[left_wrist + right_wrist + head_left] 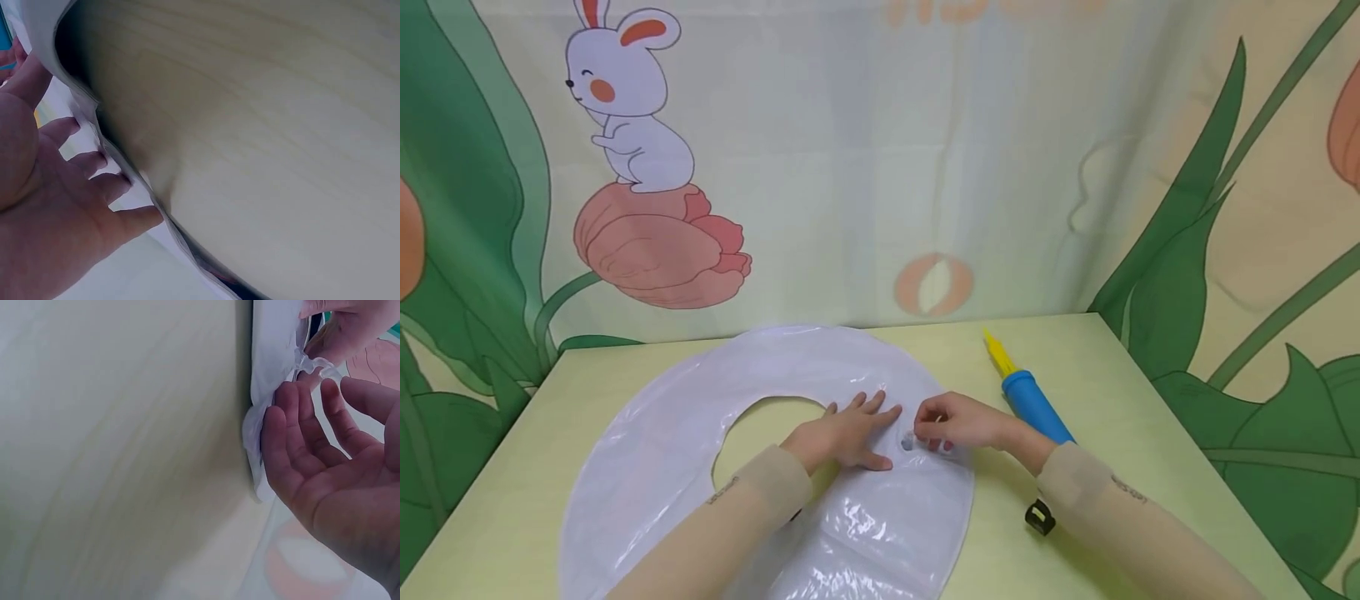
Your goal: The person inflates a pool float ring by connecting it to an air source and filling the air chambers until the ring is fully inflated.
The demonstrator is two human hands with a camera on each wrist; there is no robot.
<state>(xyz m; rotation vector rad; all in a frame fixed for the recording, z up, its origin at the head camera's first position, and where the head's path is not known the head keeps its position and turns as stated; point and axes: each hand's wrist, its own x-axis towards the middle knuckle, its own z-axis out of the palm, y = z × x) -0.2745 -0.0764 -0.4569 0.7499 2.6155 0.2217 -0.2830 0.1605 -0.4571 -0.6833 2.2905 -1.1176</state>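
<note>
- Two bare hands, both mine, meet over a shiny white ring (647,467) that lies flat on a pale yellow table (1150,433); most of it spreads to the left of my hands and nearer to me.
- My left hand (847,435) is released, laid palm down on the ring's right side, its straight fingers fanned away from me and to the right, thumb stretched apart on the near side.
- My right hand (957,421) comes in from the right, thumb and forefinger pinching a small clear valve (307,362), the other fingers bent beside it against the ring's plastic.
- That valve sits just right of my left thumb, under my right fingertips.
- Cream sleeves (1150,525) cover both forearms, which slant inward from either side.
- Beyond my right wrist, a blue pump (1037,408) points its yellow nozzle (997,354) away from me, partly hidden by my arm.
- Nearer me, beside the right sleeve, shows a black piece (1040,517).
- Ahead hangs a cloth (820,167) printed with a rabbit (651,150).
</note>
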